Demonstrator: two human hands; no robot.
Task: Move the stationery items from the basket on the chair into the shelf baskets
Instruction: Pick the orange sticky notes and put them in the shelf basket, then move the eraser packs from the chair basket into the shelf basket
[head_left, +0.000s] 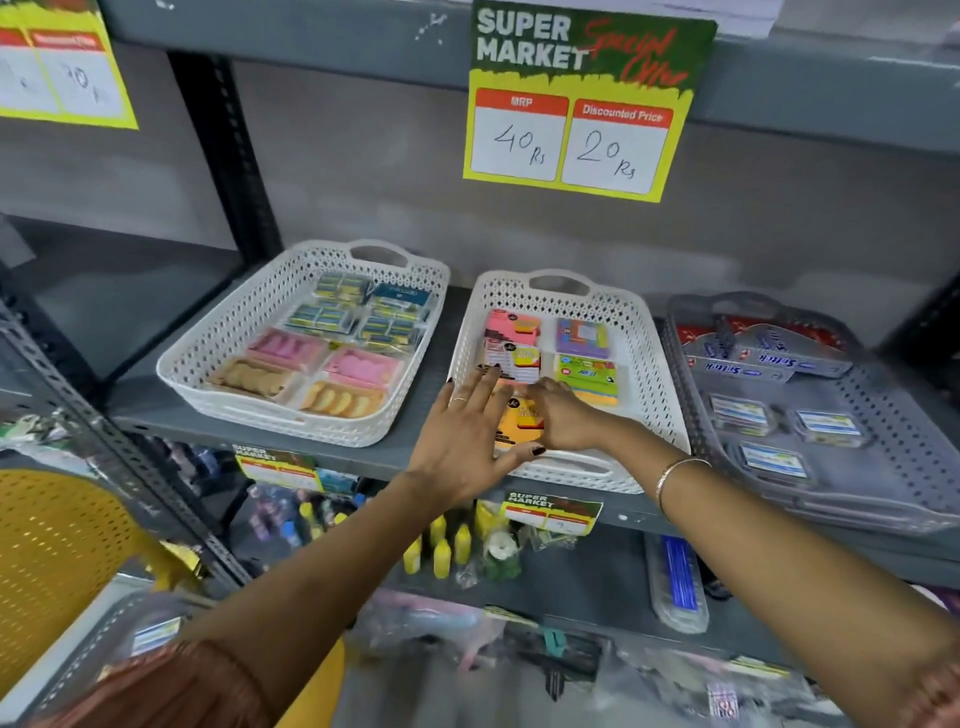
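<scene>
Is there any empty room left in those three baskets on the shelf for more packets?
The left white basket has a bare strip along its left wall. The grey basket has open floor along its right side. The middle basket is crowded: packets fill it and both hands, left and right, are inside.

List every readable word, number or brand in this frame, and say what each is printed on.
"SUPER MARKET", "Special Offer": offer sign hanging from the upper shelf.
"MRP", "40 Rs": its left panel.
"Discounted Price", "20 Rs": its right panel.
"SUPER MARKET": small lower shelf-edge tag; prices unreadable.
Glue-stick boxes, grey basket: brand blurred.
Sticky-note packs: print too small.
</scene>
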